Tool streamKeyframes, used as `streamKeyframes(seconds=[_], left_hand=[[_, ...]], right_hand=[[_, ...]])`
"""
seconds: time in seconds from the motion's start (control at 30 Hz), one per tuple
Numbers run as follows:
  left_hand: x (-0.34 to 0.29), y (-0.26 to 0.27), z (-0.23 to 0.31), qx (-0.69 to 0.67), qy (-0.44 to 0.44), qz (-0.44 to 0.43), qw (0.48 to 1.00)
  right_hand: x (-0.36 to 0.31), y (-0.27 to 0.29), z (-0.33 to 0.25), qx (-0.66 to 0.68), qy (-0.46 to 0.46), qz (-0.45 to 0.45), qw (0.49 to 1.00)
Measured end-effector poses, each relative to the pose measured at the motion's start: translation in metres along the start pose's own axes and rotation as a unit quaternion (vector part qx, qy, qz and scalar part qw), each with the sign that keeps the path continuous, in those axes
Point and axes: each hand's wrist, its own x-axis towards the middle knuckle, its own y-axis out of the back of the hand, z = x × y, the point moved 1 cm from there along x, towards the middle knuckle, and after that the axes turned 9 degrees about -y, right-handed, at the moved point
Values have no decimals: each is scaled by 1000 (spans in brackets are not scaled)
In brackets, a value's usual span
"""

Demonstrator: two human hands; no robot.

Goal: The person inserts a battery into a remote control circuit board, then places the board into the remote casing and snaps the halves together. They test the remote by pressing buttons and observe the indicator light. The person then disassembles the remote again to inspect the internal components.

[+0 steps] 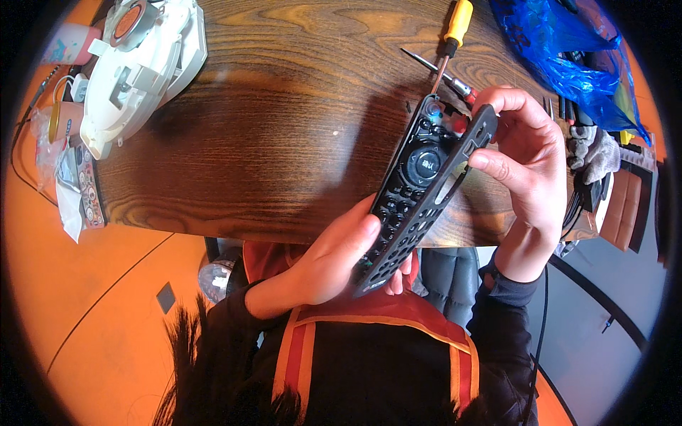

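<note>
A black remote control (414, 167) is held up over the front edge of the table, tilted with its far end to the right. My left hand (330, 259) is closed round its lower part, thumb on the button side and fingertips showing beneath. Between my right thumb and fingers, my right hand (526, 153) pinches the upper end of the perforated black front cover (433, 202). That cover stands apart from the button pad along its upper part, while the two come close together near my left hand. Round black buttons and a large ring show in the gap.
Past the remote lie a yellow-handled screwdriver (459, 25) and a second screwdriver (465, 92) with a red part. A white plastic housing (135, 78) stands at the left of the wooden table (284, 128). At the right are a blue plastic bag (561, 64) and a grey cloth (595, 153).
</note>
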Motion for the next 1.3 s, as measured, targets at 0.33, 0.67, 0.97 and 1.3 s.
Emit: streamKeyframes(seconds=[0.33, 0.67, 0.97, 1.3], left_hand=[[0, -2, 3, -76, -10, 34, 996], [-2, 10, 14, -25, -102, 124, 987], [-5, 11, 21, -35, -130, 165, 977], [1, 8, 9, -43, -144, 172, 974]], right_hand=[[-10, 11, 0, 69, -80, -23, 994], [-46, 58, 9, 118, 201, 350, 907], [-61, -23, 26, -481, 321, 29, 815], [-49, -37, 10, -369, 277, 3, 887]])
